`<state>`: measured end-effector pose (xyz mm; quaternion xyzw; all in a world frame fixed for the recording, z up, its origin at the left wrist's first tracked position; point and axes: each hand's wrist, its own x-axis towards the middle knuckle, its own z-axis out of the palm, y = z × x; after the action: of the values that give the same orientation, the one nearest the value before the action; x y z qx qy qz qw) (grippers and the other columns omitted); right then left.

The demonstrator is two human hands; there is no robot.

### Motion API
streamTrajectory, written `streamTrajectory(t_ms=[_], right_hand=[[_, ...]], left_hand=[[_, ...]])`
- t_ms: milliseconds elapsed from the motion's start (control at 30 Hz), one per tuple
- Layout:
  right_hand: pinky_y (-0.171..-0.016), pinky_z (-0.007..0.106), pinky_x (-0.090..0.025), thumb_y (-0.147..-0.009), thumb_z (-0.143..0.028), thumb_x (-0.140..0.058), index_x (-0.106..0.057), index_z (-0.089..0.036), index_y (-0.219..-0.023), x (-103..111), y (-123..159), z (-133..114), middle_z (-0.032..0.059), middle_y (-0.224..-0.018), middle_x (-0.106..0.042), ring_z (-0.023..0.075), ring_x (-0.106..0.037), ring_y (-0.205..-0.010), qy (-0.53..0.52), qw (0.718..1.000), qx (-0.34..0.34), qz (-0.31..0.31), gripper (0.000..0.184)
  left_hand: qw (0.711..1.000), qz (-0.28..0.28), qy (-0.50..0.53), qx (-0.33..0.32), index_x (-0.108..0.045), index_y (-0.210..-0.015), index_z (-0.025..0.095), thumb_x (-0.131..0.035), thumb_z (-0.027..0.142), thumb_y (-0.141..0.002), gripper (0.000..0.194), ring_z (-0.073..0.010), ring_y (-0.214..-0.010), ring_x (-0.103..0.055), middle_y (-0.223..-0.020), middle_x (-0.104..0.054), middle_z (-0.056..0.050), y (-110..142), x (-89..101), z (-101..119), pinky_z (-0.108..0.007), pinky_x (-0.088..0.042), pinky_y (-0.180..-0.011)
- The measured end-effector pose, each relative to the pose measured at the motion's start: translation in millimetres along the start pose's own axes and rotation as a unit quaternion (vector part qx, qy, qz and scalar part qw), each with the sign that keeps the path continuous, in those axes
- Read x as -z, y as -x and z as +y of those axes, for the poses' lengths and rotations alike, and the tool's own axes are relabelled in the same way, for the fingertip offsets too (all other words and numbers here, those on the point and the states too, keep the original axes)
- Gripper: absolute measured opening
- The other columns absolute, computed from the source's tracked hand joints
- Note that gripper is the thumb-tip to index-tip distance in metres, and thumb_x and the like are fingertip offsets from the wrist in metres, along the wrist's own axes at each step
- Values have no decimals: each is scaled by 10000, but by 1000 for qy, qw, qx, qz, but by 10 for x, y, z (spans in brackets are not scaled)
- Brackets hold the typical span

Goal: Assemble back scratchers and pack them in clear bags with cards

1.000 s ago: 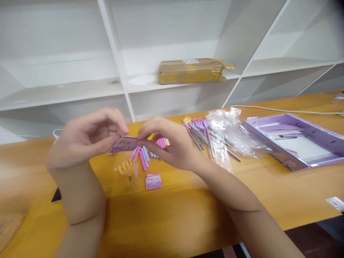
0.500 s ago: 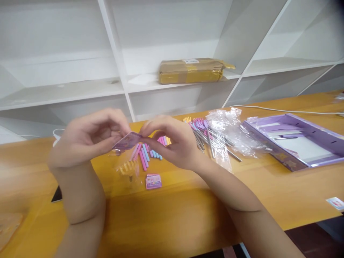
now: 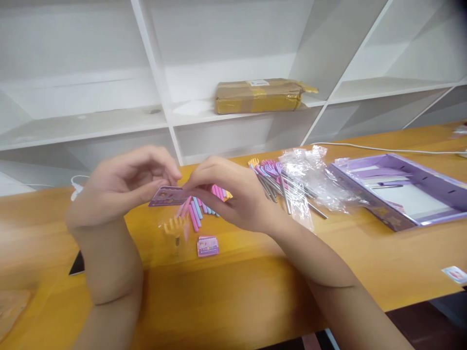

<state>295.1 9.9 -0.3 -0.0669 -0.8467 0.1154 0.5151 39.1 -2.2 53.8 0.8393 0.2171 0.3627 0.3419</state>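
Between both hands is a small purple printed card (image 3: pixel 168 196), raised above the table. My left hand (image 3: pixel 127 182) pinches its left end between thumb and fingers. The fingertips of my right hand (image 3: pixel 229 192) close on its right end. Below the card lies a yellow claw-shaped head (image 3: pixel 175 226) in a clear plastic bag. A small stack of similar purple cards (image 3: pixel 207 246) rests to its right. Pink, blue and purple tubes (image 3: pixel 197 211) lie behind, partly covered by my right hand.
Metal rods with coloured claw heads (image 3: pixel 277 177) are piled right of my hands, beside crumpled clear bags (image 3: pixel 310 170). A purple box tray (image 3: pixel 386 218) stands farther right. On the white shelf behind sits a taped cardboard box (image 3: pixel 259 97). A white cable (image 3: pixel 379 148) runs along the back.
The card has tipped, its printed face now turned more toward me and lying more level. My right fingers have shifted slightly left along it. Things on the table have stayed put.
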Motion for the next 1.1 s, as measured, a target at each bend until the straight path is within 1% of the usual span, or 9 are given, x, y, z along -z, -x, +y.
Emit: streamTrajectory(t_ms=[133, 333, 467, 533, 600, 733, 900, 1000, 1100], right_hand=[[-902, 294, -574, -1103, -111, -501, -657, -198, -1162, 0, 11, -29, 55, -1064, -698, 151, -672, -1013, 17, 1000, 12, -2, 189], [-851, 274, -550, -1107, -122, -456, -667, -219, -1221, 17, 64, -82, 59, -1089, -664, 147, -653, -983, 66, 998, -9, -22, 259], [-823, 257, -534, -1087, -91, -462, -690, -223, -1214, 19, 71, -110, 59, -1099, -649, 137, -633, -958, 74, 995, -21, -59, 293], [-814, 251, -527, -1087, -100, -475, -702, -219, -1201, 12, 66, -119, 65, -1125, -644, 133, -621, -954, 74, 994, -29, -75, 281], [-801, 249, -521, -1092, -122, -482, -709, -206, -1183, 3, 60, -124, 70, -1120, -630, 131, -609, -937, 76, 994, -31, -77, 258], [-761, 250, -508, -1083, -147, -506, -702, -182, -1187, -9, 56, -125, 81, -1122, -599, 129, -587, -904, 80, 993, -29, -80, 224], [-741, 252, -488, -1071, -115, -488, -701, -212, -1210, -6, 69, -119, 68, -1109, -572, 123, -567, -881, 90, 991, -21, -94, 272], [-724, 261, -469, -1071, -138, -495, -669, -202, -1180, 4, 69, -102, 67, -1088, -585, 135, -567, -883, 93, 992, -21, -82, 215], [-703, 260, -444, -1075, -228, -560, -600, -179, -1132, 21, 60, -81, 64, -1069, -614, 136, -564, -859, 76, 994, -45, -58, 86]], left_hand=[[1000, 3, 21, 9, -730, -1186, 148, -668, 70, -1007, 205, -131, -831, -672, -996, -676, -77, -4, 7, -10, -200, -568, -678], [998, 28, 42, 37, -763, -1170, 154, -757, 88, -962, 219, -121, -812, -694, -949, -729, -67, -18, -3, -24, -179, -560, -664], [996, 31, 48, 68, -776, -1177, 212, -775, 133, -964, 227, -123, -731, -697, -861, -745, -41, -31, -30, -10, -183, -545, -597], [996, 28, 38, 74, -786, -1162, 248, -790, 179, -960, 214, -134, -704, -702, -854, -750, -39, -39, -46, -2, -190, -530, -564], [996, 33, 22, 77, -793, -1148, 276, -804, 221, -952, 203, -147, -698, -707, -861, -754, -37, -42, -59, 6, -204, -526, -561], [996, 47, 2, 81, -790, -1135, 291, -806, 260, -952, 186, -167, -742, -719, -899, -761, -37, -38, -68, 23, -224, -532, -593], [997, 28, -6, 77, -780, -1139, 292, -780, 297, -975, 165, -191, -813, -734, -932, -765, -48, -38, -60, 20, -245, -538, -623], [997, 32, -12, 72, -775, -1152, 281, -774, 298, -981, 173, -183, -812, -717, -984, -765, -63, -27, -52, 13, -256, -539, -642], [996, 39, -21, 73, -772, -1148, 276, -776, 310, -977, 174, -185, -788, -697, -948, -751, -60, -14, -43, 30, -274, -533, -645]])
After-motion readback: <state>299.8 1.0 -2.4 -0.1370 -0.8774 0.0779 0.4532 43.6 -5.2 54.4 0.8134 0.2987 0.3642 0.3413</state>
